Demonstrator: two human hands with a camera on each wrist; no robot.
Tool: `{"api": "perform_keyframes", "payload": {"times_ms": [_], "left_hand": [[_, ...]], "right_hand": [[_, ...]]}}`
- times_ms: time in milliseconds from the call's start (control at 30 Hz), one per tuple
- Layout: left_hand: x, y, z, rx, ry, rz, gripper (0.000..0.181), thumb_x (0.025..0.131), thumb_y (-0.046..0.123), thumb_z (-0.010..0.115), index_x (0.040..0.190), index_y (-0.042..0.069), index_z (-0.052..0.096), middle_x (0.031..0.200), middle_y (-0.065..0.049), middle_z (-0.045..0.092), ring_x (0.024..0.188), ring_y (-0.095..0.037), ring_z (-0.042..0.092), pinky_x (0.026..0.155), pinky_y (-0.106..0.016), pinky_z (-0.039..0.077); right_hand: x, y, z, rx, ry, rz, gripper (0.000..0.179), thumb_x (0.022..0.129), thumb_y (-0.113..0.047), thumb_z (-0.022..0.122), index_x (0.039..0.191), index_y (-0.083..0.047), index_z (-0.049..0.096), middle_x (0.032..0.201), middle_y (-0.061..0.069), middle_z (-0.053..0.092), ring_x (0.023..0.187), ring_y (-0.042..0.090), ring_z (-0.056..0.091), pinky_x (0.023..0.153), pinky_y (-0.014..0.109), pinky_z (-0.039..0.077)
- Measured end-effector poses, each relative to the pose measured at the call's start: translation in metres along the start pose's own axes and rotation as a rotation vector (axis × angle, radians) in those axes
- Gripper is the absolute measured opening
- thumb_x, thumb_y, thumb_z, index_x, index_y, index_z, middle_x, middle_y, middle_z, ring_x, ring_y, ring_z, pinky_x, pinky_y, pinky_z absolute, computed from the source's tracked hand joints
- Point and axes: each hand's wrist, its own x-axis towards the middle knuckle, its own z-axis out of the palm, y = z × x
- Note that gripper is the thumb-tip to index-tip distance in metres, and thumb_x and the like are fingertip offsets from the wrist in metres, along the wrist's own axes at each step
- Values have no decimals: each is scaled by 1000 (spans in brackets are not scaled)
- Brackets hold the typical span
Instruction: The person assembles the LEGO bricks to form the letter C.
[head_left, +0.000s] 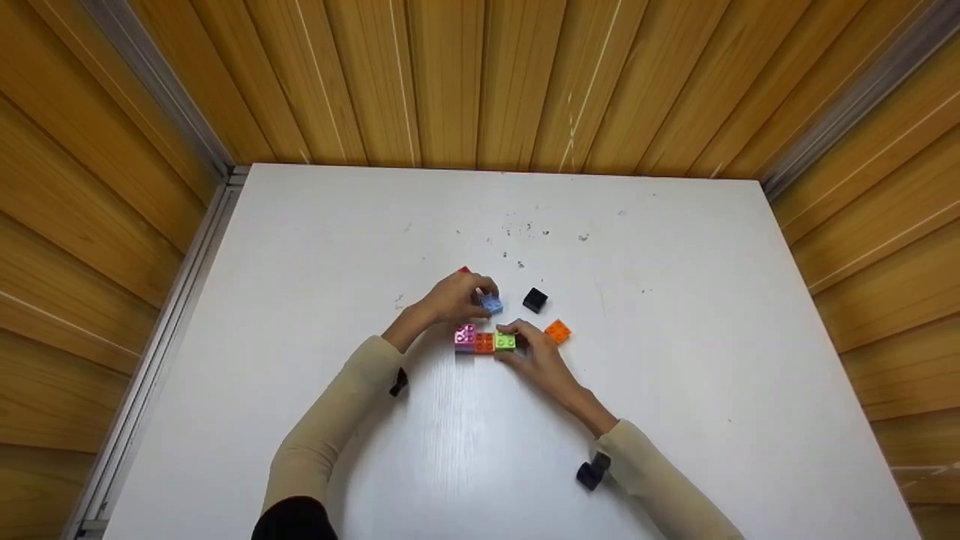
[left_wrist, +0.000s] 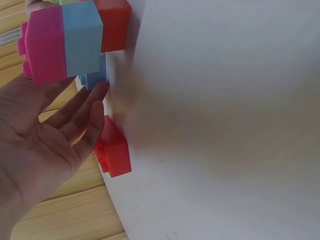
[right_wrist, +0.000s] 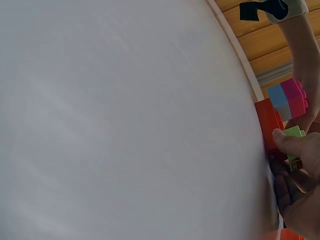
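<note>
Left hand (head_left: 456, 296) has the light-blue studded brick (head_left: 492, 304) between curled thumb and fingers, just beyond the joined brick row (head_left: 484, 343); right hand (head_left: 546, 366) pinches the row's lime-green brick (head_left: 505, 343), fingers nearly closed. Good handling here means gripping low, studs uncovered, row braced flat.

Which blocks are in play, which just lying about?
In play:
pink block
pale blue block
long red block
green block, right fingers
blue block, left fingers

Apparently just lying about:
black block
orange block
small red block
</note>
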Motion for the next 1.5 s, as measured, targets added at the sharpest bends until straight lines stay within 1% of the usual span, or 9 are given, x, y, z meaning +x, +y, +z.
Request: {"api": "perform_keyframes", "payload": {"times_ms": [267,367,500,733,900,967,1200,1300,1500], "left_hand": [[4,0,2,26,42,-45,30,86,12,82,112,3,70,111,-14,75,94,-27,71,86,-38,57],[3,1,-1,-12,47,-47,30,88,14,80,114,3,70,112,-14,74,95,-28,70,86,-39,57],[-2,0,-7,-95,61,-15,32,90,11,78,119,0,69,116,-16,74,96,-30,72,87,-40,58],[-15,3,-26,-203,96,28,38,89,7,77,124,-3,67,118,-20,72,96,-33,69,84,-35,56],[-22,10,-39,-246,110,63,39,90,8,77,126,-4,67,118,-21,72,97,-33,69,88,-42,58],[-27,12,-42,-241,108,77,38,90,8,77,126,-3,68,118,-21,72,95,-32,69,85,-42,58],[-47,12,-43,-214,82,75,37,90,10,78,125,3,70,115,-15,74,93,-26,67,72,-23,51],[-56,11,-41,-215,66,75,35,89,10,78,123,4,71,114,-13,74,94,-26,66,72,-22,51],[-73,10,-36,-232,17,79,37,89,9,78,125,4,70,120,-12,73,99,-27,68,74,-26,55]], "right_hand": [[2,0,-1,6,8,-3,38,85,-10,81,119,-7,65,128,10,71,112,25,66,97,30,53],[3,0,0,11,13,2,38,85,-10,81,119,-6,65,128,10,71,114,26,66,99,30,53],[4,-1,0,9,14,5,36,85,-10,81,118,-7,66,129,9,71,112,24,66,97,28,52],[4,-2,-5,2,17,14,36,86,-10,80,119,-9,66,128,9,71,110,22,65,95,29,52],[2,0,-10,1,25,34,38,86,-11,80,121,-10,66,128,8,70,111,23,65,98,34,53],[1,0,-10,4,23,39,38,86,-11,80,121,-10,66,130,8,70,113,24,65,99,36,53],[-1,-1,-8,12,1,44,38,87,-10,80,122,-11,65,130,7,69,114,23,64,100,34,52],[-1,-2,-5,25,4,34,38,87,-10,79,122,-10,65,129,8,69,114,24,64,100,32,52],[-2,-1,0,31,-4,1,35,87,-9,80,119,-8,65,129,10,70,114,24,65,98,31,54]]}}
